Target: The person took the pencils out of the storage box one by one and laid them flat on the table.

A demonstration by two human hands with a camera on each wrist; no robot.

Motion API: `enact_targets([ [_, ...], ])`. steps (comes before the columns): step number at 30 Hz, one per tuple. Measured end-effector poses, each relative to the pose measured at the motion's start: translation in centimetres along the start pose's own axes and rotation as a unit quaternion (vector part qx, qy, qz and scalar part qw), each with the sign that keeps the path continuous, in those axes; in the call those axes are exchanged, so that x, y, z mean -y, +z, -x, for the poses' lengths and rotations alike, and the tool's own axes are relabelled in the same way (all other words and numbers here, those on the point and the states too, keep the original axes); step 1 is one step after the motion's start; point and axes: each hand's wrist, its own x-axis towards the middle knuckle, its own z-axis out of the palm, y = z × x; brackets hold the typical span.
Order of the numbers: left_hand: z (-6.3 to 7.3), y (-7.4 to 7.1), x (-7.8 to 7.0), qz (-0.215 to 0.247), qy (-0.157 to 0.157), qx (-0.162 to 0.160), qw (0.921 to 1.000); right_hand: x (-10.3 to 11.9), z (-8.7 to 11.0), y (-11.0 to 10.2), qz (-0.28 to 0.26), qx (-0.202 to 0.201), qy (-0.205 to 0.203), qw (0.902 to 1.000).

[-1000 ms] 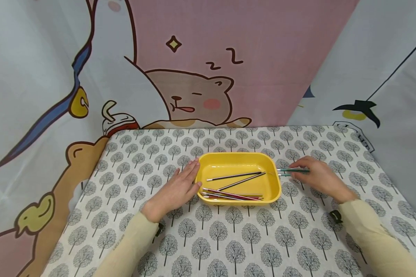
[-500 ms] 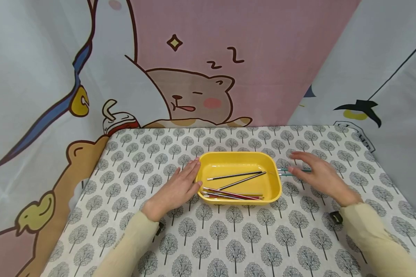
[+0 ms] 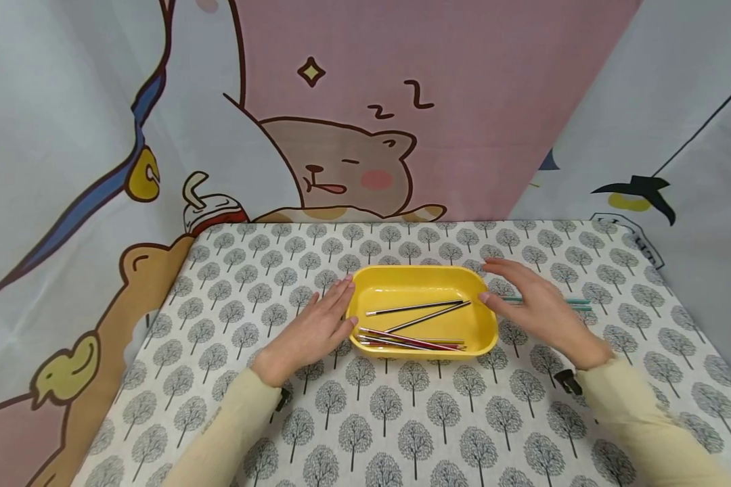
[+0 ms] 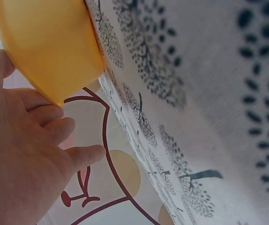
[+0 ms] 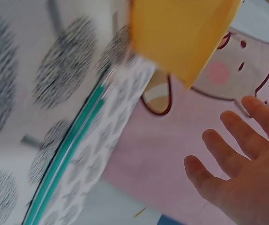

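A yellow plastic tray [image 3: 414, 272] sits on the cloth, holding several striped and dark pencils [image 3: 413, 309]. At its left end rests my left hand [image 3: 318, 331], fingers fairly straight against the outer wall [image 4: 50, 42], the thumb up by the rim. My right hand [image 3: 539, 310] is spread at the tray's right end, with the thumb tip right at the rim in the head view. Nothing is between its fingers [image 5: 221, 150]. Two green pencils [image 5: 61, 159] lie side by side on the cloth to the tray's right, partly hidden under the right hand in the head view.
A tree-print cloth [image 3: 414, 406] covers the table. Behind it hangs a cartoon curtain [image 3: 463, 101] with a sleeping bear, and more curtain closes off the left and right sides.
My right hand has let go of the green pencils and moved left to the tray's right end, fingers spreading. The pencils stay on the cloth. My left hand keeps its place at the tray.
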Motion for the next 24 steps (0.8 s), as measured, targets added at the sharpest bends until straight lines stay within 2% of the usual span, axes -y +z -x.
enact_targets([
  [5, -0.1, 0.0, 0.0, -0.001, 0.003, -0.003, 1.0000, 1.8, -0.5, 1.1, 0.000, 0.000, -0.036, 0.9994],
  [10, 0.0, -0.1, 0.0, -0.004, 0.001, 0.000, 1.0000, 3.2, -0.9, 2.4, -0.029, 0.016, -0.044, 0.9985],
  [16, 0.0, -0.1, -0.1, 0.001, -0.001, 0.004, 1.0000, 4.2, -1.3, 3.7, -0.044, 0.030, -0.074, 0.9958],
  [24, 0.0, -0.1, -0.1, 0.000, -0.002, 0.003, 1.0000, 5.8, -1.8, 5.1, -0.068, 0.060, -0.075, 0.9930],
])
